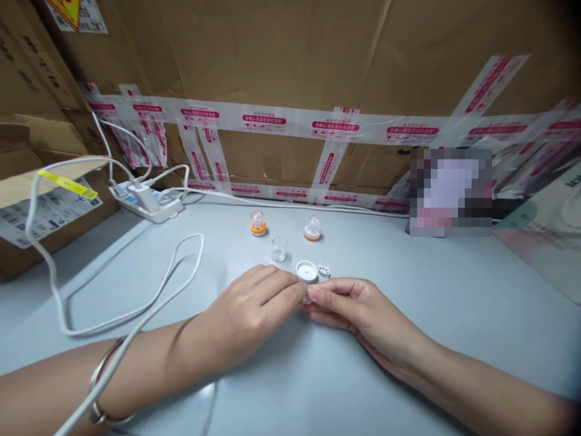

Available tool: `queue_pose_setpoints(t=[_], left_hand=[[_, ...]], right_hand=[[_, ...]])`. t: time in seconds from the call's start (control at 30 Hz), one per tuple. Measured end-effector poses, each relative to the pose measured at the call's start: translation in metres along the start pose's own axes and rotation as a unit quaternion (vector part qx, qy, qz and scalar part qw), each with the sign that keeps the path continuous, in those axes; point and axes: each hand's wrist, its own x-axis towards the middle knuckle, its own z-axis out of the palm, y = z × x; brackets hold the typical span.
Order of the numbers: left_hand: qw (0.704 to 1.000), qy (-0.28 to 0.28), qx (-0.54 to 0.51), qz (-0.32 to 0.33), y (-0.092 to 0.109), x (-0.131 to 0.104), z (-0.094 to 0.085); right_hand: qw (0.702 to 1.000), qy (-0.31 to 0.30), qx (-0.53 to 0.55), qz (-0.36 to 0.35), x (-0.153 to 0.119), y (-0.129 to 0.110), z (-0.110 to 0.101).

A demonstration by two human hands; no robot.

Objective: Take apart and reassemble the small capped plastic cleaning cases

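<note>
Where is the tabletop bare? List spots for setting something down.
Grey-blue tabletop shows bare right of the right hand, up to the pale printed package; also between the forearms. Crowded: around the fingertips, with the round white dish and clear plastic cylinder; leftward, the looped white cable.

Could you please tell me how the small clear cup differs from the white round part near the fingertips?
The clear cup is see-through, whereas the white round part looks opaque. The white round part is wider and looks lower than the clear cup. Also, the clear cup stands farther left than the white round part. Both have a round outline.
</note>
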Motion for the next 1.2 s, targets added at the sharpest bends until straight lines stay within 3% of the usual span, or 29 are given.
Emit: queue_pose_setpoints(t=[0.47,0.63,0.73,0.9,1.07,1.2], left_hand=[[0.981,0.036,0.124,0.144,0.004,0.002,-0.008],[0.978,0.044,0.107,0.174,0.0,0.001,-0.007],[0.99,0.037,0.046,0.126,-0.004,0.001,-0.003],[0.993,0.039,-0.104,-0.024,-0.012,0.004,0.004],[0.961,0.006,-0.236,-0.144,-0.01,0.004,0.006],[0.911,0.007,-0.332,-0.244,-0.004,0.003,0.01]], right_hand=[[0.999,-0.036,0.017,-0.011,-0.002,0.002,-0.002],[0.999,-0.041,0.019,-0.014,-0.001,0.002,-0.003],[1.0,-0.023,0.005,-0.017,0.0,0.001,-0.001],[0.999,0.032,-0.012,-0.02,0.002,0.002,0.002],[0.999,0.032,-0.014,-0.028,0.004,0.005,0.003],[0.997,0.036,-0.048,-0.042,0.005,0.005,0.005]])
